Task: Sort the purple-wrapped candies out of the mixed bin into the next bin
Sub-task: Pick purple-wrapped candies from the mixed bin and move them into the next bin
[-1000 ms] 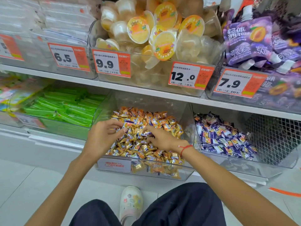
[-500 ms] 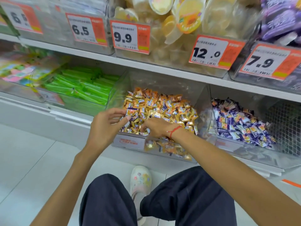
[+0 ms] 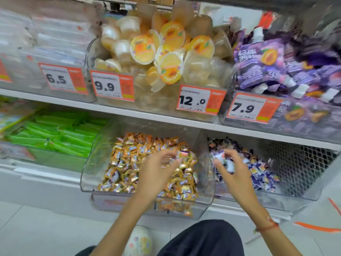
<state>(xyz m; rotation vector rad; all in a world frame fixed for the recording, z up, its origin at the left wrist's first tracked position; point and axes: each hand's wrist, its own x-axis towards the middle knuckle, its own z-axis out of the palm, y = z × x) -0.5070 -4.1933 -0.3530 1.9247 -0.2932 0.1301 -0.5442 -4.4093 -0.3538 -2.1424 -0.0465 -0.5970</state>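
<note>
The clear mixed bin (image 3: 88,174) on the lower shelf holds a heap of orange-gold wrapped candies (image 3: 132,163) with a few purple ones among them. To its right the neighbouring clear bin (image 3: 302,194) holds purple-wrapped candies (image 3: 258,172). My left hand (image 3: 156,172) hovers over the mixed bin and pinches a purple-wrapped candy (image 3: 181,154) at its fingertips. My right hand (image 3: 234,169) is over the purple bin, fingers curled round purple-and-white candies (image 3: 219,157). Motion blur hides the fine detail.
Green packets (image 3: 55,133) fill the bin to the left. The upper shelf (image 3: 129,112) carries jelly cups (image 3: 166,58), purple pouches (image 3: 276,63) and price tags. My dark-trousered knee (image 3: 203,239) and a white shoe (image 3: 138,241) are on the floor tiles below.
My right hand has moved from the mixed bin rightward over the purple bin with candy in it. My left hand has lifted a purple candy. The view has tilted upward.
</note>
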